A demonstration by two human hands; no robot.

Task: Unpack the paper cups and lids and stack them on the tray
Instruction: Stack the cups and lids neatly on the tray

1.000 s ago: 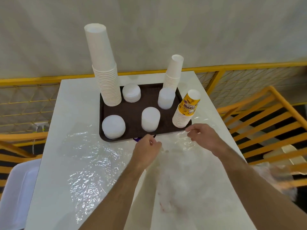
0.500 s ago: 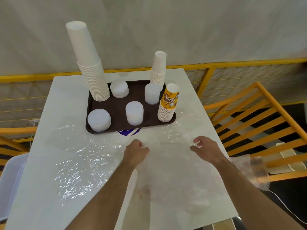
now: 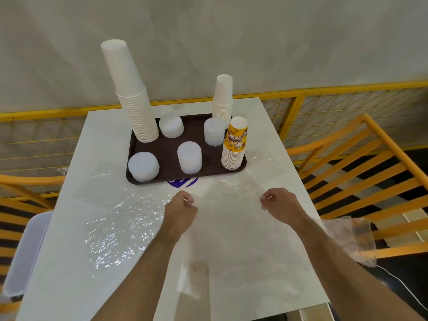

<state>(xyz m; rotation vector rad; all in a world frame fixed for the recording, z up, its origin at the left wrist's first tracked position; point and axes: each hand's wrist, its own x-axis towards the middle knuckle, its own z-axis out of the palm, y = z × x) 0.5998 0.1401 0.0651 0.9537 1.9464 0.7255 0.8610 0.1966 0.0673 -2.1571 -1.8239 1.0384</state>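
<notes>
A dark brown tray point(image 3: 166, 150) sits at the far middle of the white table point(image 3: 76, 228). On it stand a tall stack of white cups point(image 3: 130, 93), a shorter white cup stack point(image 3: 222, 98) and a yellow printed cup stack point(image 3: 235, 144), all upside down, plus several piles of translucent lids point(image 3: 143, 166). Nearer me, my left hand point(image 3: 181, 210) and my right hand point(image 3: 279, 205) each pinch an edge of a clear plastic bag point(image 3: 231, 239) held spread between them above the table.
More crumpled clear plastic wrap point(image 3: 111, 218) lies on the table's left side, and another piece point(image 3: 354, 239) hangs off the right edge. A blue round mark point(image 3: 183, 181) shows by the tray. Yellow railings point(image 3: 347, 158) surround the table; a white chair point(image 3: 25, 256) stands at left.
Both hands drew back from the tray toward me and moved further apart, stretching the clear bag between them. The view shifted back, showing more of the table.
</notes>
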